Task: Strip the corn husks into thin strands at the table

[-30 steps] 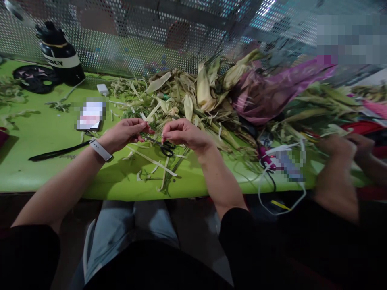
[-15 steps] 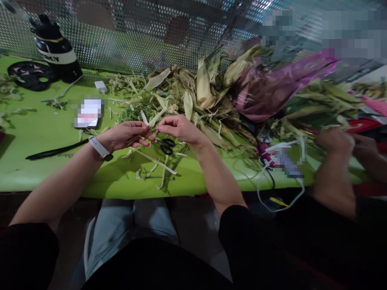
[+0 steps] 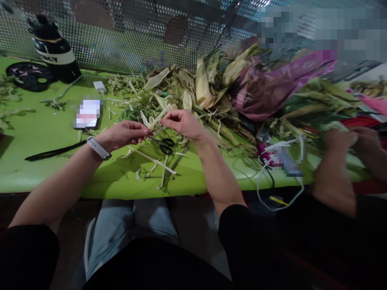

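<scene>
My left hand, a white watch strap on its wrist, is closed in a pinch at what looks like a thin pale plant strip. My right hand pinches just to the right, thumb against forefinger; what lies between its fingertips is too small to make out. Beneath and between the hands, black-handled scissors lie on the green table. Pale peeled strips are scattered in front of them. Green shreds and a heap of dry corn husks sit just beyond.
At left are a phone, a white charger plug, a black strap and a dark bottle. A purple plastic bag rests on the husks. White cables and another person's hands are at right.
My hands have drawn slightly apart, the right one moving up and away. The fingers of my left hand have curled in more, and more of the scissors now shows.
</scene>
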Demonstrator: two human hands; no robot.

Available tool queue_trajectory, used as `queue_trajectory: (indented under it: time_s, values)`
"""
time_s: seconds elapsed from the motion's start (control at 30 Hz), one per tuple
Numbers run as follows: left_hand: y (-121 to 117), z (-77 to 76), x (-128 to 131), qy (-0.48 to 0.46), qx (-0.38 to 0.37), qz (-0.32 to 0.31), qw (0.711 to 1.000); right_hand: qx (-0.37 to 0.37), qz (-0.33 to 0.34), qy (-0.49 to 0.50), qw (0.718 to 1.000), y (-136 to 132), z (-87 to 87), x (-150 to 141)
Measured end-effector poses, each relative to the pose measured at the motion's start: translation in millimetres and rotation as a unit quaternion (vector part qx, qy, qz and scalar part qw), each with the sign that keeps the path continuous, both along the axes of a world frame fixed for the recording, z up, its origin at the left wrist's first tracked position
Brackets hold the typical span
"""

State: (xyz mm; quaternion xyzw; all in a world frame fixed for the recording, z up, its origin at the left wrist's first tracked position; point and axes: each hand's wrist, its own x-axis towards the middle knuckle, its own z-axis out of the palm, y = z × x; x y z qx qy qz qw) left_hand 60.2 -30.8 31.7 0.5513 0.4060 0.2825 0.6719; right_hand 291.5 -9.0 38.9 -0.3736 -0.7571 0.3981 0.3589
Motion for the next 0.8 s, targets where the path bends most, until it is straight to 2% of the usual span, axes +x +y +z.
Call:
queue_trajectory:
  time_s: [0.1, 0.23, 0.37, 0.47, 0.57, 0.67, 0.7, 0.8]
  values:
    - [-3.4, 1.5, 0.9, 0.043, 0.034, -0.017, 0.998, 0.085, -0.042, 0.016, 0.995, 1.7, -1.4, 0.6]
    - [-14.0, 6.8, 7.4, 0.085, 0.072, -0.062, 0.992, 0.204, -0.087, 0.012, 0.975, -3.6, -5.7, -6.8]
    - [-24.6, 10.8, 15.7, 0.075, 0.098, -0.117, 0.985, 0.237, -0.066, -0.029, 0.969, -11.3, -13.4, -20.0]
    - [-27.0, 10.0, 18.3, 0.022, 0.076, -0.096, 0.992, 0.22, -0.039, -0.049, 0.974, -14.3, -13.0, -22.9]
    - [-24.1, 7.1, 17.8, -0.064, 0.01, -0.009, 0.998, 0.19, -0.083, -0.016, 0.978, -17.5, -4.2, -16.4]
    - [-18.5, 4.2, 15.8, -0.14, -0.052, 0.07, 0.986, 0.132, -0.115, 0.027, 0.984, -21.9, 3.6, -8.5]
    - [-16.7, 3.4, 14.9, -0.159, -0.064, 0.086, 0.981, 0.098, -0.096, 0.026, 0.99, -23.0, 3.8, -7.8]
    - [-13.3, 3.0, 12.0, -0.203, -0.085, 0.112, 0.969, -0.051, 0.015, -0.03, 0.998, -23.3, -5.8, -15.8]
